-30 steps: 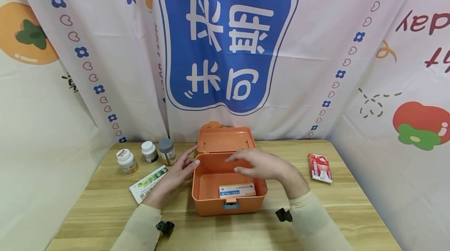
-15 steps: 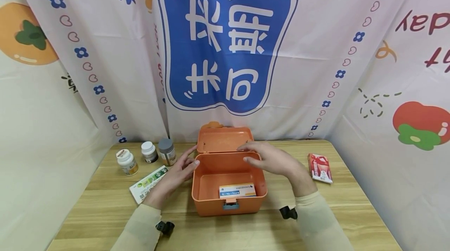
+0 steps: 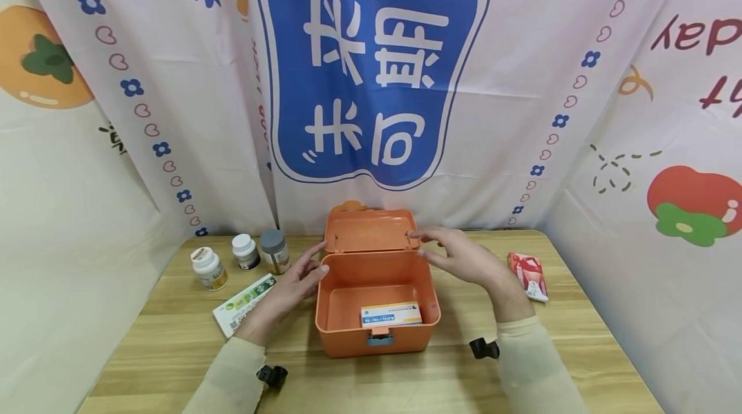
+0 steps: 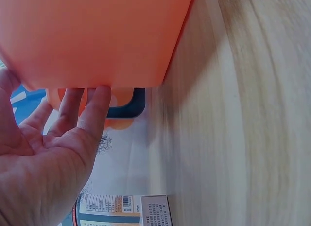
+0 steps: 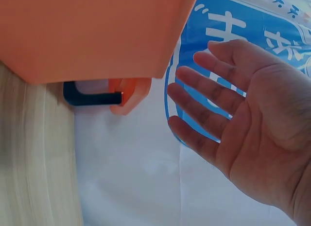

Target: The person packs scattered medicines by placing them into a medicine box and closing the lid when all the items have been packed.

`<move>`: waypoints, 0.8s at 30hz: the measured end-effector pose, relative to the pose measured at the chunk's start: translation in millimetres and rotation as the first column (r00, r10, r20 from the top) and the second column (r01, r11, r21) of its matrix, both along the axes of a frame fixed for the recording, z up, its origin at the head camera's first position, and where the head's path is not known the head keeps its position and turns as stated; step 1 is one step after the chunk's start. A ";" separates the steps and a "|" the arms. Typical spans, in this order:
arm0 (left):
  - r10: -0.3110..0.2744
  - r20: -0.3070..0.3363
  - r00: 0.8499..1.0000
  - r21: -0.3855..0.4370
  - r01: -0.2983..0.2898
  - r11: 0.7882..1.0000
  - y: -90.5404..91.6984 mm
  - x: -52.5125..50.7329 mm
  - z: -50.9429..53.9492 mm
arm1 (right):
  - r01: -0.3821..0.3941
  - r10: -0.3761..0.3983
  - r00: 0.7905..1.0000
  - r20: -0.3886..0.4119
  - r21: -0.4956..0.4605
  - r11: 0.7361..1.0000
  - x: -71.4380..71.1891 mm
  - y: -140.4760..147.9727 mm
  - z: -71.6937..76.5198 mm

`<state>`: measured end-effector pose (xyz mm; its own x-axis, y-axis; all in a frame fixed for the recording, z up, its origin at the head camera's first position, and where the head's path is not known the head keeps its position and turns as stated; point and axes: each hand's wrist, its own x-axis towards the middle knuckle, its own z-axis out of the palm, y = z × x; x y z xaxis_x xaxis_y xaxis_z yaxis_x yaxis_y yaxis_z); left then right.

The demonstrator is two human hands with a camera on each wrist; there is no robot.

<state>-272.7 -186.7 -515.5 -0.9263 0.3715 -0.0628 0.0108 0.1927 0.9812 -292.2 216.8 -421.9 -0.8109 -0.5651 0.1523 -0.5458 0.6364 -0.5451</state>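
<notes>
So there's an orange box (image 3: 343,344) sitting mid-surface (image 3: 417,391), with its lid (image 3: 371,230) flipped back at 12 o'clock and the latch (image 3: 380,338) at 6. A white-and-blue carton (image 3: 391,315) lies inside, near the 6 o'clock wall.

Left hand (image 3: 290,288) is at about 10 o'clock, nothing in it, fingers loosely spread with the tips up against the box's edge. Right hand (image 3: 466,259) is at 2 o'clock, also holding nothing, fingers wide; from the right wrist you can see a gap between its fingertips and the box.

Out past the left hand, around 10 o'clock, there's a grey-capped bottle (image 3: 275,252), a white-capped bottle (image 3: 246,252) and, farthest out, a white bottle with an orange label (image 3: 209,270). The green-and-white carton (image 3: 240,304) is at 9 o'clock, partly behind the left forearm. Well apart from the box, at 3 o'clock, lies a red carton (image 3: 529,277).
</notes>
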 end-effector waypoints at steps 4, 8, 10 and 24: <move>-0.003 -0.001 1.000 0.000 0.003 1.000 -0.4 -0.6 -0.1 | 0.037 -0.037 0.999 0.009 -0.003 0.999 -1.3 7.4 -3.0; 0.000 0.005 1.000 -0.004 0.000 1.000 -1.5 -2.8 -1.9 | 0.080 -0.080 0.996 0.028 -0.004 0.997 -4.3 14.2 -9.3; 0.004 0.011 1.000 -0.003 -0.004 1.000 -1.8 -3.9 -2.8 | 0.103 -0.103 0.994 0.041 0.002 0.995 -5.9 17.2 -12.8; -0.015 0.032 0.999 0.017 0.015 1.000 -2.4 -7.2 -2.8 | 0.229 -0.229 0.972 0.058 0.002 0.973 -17.3 35.5 -32.1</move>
